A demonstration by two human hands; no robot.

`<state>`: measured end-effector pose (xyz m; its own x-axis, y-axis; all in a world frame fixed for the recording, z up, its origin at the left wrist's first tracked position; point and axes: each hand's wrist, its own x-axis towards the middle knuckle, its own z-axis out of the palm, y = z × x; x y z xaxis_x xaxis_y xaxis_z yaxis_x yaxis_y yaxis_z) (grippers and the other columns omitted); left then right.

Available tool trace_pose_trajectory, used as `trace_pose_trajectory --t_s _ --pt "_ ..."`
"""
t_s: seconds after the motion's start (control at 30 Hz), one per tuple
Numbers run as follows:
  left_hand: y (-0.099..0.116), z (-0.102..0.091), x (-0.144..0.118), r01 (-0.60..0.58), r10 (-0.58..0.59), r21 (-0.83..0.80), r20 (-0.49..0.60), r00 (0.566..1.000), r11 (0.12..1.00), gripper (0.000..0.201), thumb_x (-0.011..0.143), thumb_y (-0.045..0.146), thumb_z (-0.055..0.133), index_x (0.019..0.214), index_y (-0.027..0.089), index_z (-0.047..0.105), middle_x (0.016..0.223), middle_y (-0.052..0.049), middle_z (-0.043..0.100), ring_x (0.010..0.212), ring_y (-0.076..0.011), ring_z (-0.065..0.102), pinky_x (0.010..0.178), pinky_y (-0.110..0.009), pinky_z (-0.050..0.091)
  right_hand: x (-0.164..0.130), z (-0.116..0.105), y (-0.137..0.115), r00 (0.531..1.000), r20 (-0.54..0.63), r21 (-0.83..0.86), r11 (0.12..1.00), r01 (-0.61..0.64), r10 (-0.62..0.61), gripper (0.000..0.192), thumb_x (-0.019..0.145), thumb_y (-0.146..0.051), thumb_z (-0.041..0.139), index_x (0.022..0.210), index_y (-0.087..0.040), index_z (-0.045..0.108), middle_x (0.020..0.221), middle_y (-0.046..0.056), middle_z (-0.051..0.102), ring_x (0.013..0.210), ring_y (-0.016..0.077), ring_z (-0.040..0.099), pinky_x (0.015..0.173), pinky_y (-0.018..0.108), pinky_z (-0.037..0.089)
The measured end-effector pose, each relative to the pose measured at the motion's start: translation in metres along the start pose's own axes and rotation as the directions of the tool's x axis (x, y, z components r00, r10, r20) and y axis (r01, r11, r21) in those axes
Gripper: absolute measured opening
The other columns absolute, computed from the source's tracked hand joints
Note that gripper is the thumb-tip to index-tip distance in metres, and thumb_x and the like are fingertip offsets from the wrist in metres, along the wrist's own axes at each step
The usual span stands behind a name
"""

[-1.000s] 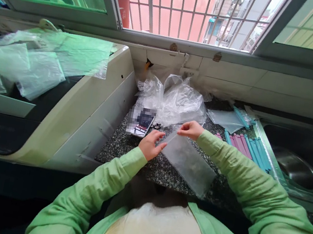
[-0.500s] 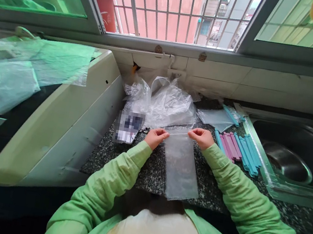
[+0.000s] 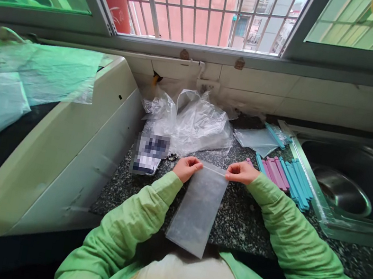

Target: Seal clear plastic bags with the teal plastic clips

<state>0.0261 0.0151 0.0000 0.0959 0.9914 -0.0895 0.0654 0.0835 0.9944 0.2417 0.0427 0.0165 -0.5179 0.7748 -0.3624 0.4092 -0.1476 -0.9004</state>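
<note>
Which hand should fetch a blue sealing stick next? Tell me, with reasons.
Right, probably. The right hand pinches the clear zip bag's top corner right beside the blue and pink sticks. The left hand holds the far corner, nearer the phone.

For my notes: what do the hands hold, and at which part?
Both the left hand and right hand pinch the clear plastic bag at its top corners.

landmark: clear bag (image 3: pixel 198 206) | left of it: bare surface (image 3: pixel 119 190) strip, walled by white appliance (image 3: pixel 72 153), phone (image 3: pixel 150 152) behind | behind it: crumpled plastic (image 3: pixel 196 122) fills back to wall | right of it: bare speckled patch, then pink and blue sticks (image 3: pixel 286 174) and sink (image 3: pixel 344 186) rim
</note>
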Motion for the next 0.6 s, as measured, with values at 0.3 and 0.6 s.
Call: trace_pose_trajectory --t_s 0.3,0.6 --pt "0.000 -0.002 -0.002 0.001 -0.009 0.088 0.090 0.996 0.996 0.021 0.057 0.032 0.061 0.052 0.013 0.053 0.047 0.005 0.046 0.050 -0.0071 0.040 0.053 -0.021 0.034 0.005 0.012 0.000 0.991 0.136 0.027 1.000 -0.012 0.008 0.043 0.045 -0.051 0.070 0.057 -0.012 0.055 0.052 -0.005 0.049 0.051 0.0061 0.040 0.051 0.022 0.028" --pt "-0.002 0.003 -0.006 -0.005 -0.004 0.091 0.106 0.994 0.996 0.016 0.058 0.026 0.060 0.052 0.013 0.053 0.047 0.005 0.046 0.048 -0.0062 0.039 0.052 -0.020 0.033 0.007 0.016 0.005 0.989 0.145 -0.088 0.996 -0.012 0.025 0.041 0.047 -0.049 0.067 0.057 -0.013 0.051 0.048 -0.007 0.044 0.046 0.0044 0.034 0.046 0.021 0.021"
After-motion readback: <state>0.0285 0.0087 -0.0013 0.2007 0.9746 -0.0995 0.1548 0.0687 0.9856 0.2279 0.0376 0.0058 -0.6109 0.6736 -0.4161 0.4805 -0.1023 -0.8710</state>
